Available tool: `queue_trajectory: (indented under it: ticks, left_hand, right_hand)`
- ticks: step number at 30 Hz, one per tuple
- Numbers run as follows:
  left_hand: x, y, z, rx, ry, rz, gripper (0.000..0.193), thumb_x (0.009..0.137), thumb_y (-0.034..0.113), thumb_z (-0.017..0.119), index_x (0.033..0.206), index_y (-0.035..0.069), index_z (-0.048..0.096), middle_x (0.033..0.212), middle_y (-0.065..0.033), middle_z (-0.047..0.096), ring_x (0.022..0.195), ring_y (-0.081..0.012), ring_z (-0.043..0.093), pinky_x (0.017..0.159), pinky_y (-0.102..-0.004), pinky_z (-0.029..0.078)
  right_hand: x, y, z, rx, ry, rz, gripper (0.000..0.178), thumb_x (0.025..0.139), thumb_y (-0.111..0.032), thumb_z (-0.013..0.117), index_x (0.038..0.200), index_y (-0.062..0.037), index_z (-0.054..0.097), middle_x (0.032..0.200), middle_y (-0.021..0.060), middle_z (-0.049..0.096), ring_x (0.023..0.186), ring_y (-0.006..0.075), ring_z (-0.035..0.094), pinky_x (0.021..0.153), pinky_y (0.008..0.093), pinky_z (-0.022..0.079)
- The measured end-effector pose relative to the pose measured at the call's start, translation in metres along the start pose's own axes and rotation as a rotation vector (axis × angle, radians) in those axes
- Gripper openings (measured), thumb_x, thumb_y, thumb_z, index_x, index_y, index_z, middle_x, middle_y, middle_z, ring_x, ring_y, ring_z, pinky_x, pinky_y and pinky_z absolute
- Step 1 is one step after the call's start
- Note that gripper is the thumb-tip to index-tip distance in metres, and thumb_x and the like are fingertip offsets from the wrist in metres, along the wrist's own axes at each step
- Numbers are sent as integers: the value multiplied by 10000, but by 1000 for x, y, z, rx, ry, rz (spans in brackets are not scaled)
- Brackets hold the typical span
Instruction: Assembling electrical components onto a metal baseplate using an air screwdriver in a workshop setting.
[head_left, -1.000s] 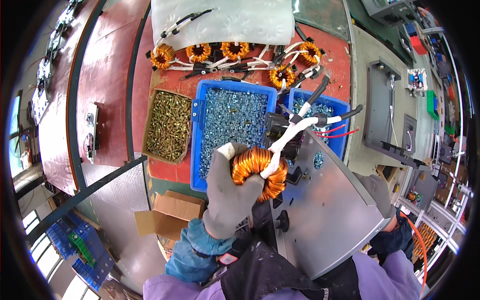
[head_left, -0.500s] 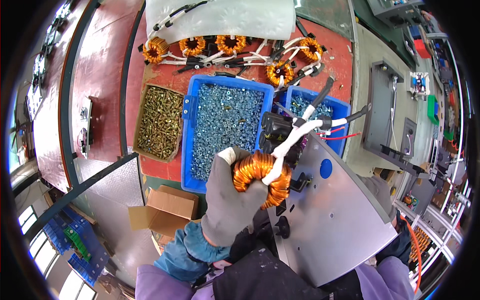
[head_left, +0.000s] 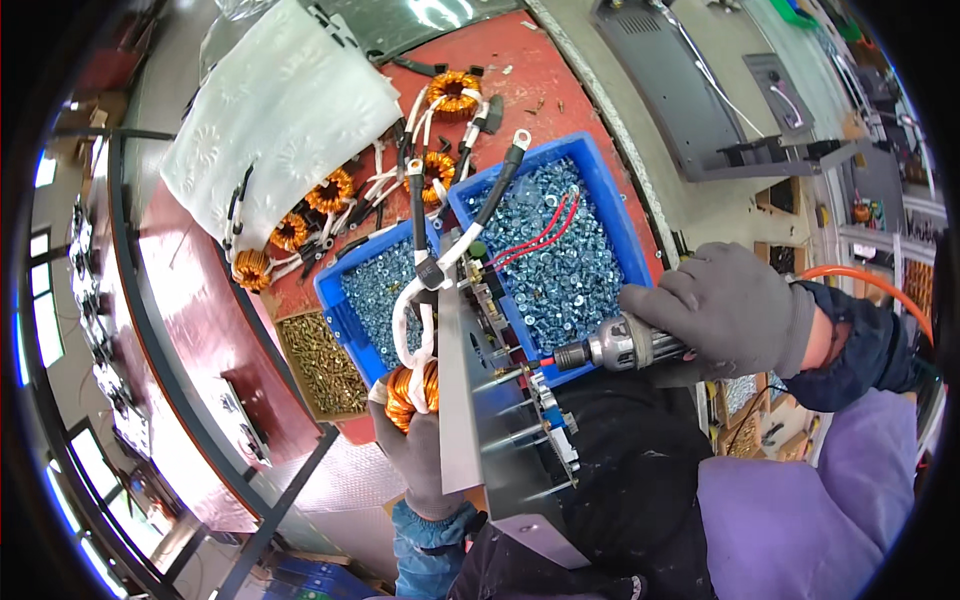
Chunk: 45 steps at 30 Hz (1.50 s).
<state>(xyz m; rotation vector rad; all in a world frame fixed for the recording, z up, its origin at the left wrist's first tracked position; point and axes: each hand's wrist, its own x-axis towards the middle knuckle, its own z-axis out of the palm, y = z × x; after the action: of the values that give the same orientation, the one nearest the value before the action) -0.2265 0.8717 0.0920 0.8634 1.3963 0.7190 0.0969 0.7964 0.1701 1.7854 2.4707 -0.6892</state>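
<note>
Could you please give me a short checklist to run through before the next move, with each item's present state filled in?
1. Driver gripped in the right hand: ok.
2. Copper coil supported: ok; the left hand cups it, beside the metal panel.
3. Driver tip seated on a fastener: cannot tell; it points toward the panel's side with the circuit board, but contact is unclear.
4. Red wires clear of the driver tip: ok; they trail over the right-hand blue bin.
5. Ring lugs fastened: not ok; both stick out free beyond the panel's far end.
</note>
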Motion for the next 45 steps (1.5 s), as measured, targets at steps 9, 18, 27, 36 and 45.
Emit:
queue_trajectory:
  ticks: [9, 18, 27, 36, 45]
  left_hand:
    - [-1, -3, 1, -6, -19, -26, 474, 792, -90, 390, 1247, -2, 487, 1070, -123, 608, 824, -156, 636, 707, -265, 536]
    - [-12, 24, 5, 172, -86, 167, 467, 818, -79, 521, 1276, -17, 451, 1111, -120, 598, 984, -167, 617, 850, -303, 526]
    - [87, -66, -39, 1231, -94, 196, 489, 881, 364, 663, 1252, 62, 559, 1018, -164, 625, 950, -361, 665, 781, -461, 528]
    - [104, -134, -55, 813, 49, 316, 176, 870, 233, 666, 992, 109, 641, 952, -129, 664, 843, -337, 671, 710, -453, 526]
    - [83, -101, -40, 1147, -75, 229, 232, 816, 202, 727, 1031, 124, 689, 1049, -134, 667, 867, -381, 651, 768, -451, 522]
  right_hand:
    - [-4, 2, 3, 105, -71, 12, 737, 678, -441, 806, 1237, -87, 482, 745, 111, 606, 633, 344, 633, 560, 447, 478]
    - [11, 16, 4, 171, -73, -76, 792, 644, -475, 824, 1241, -70, 495, 779, 115, 605, 669, 344, 616, 592, 436, 458]
    - [9, 3, 18, 93, -9, -39, 842, 573, -503, 854, 1215, -49, 552, 811, 92, 627, 720, 313, 620, 640, 417, 436]
    - [13, 0, 11, 108, -81, -27, 803, 557, -455, 884, 1177, -58, 563, 841, 91, 665, 746, 292, 660, 654, 403, 467]
    - [10, 7, 18, 116, -55, -31, 802, 528, -404, 902, 1170, -62, 562, 881, 102, 689, 731, 305, 657, 657, 408, 472]
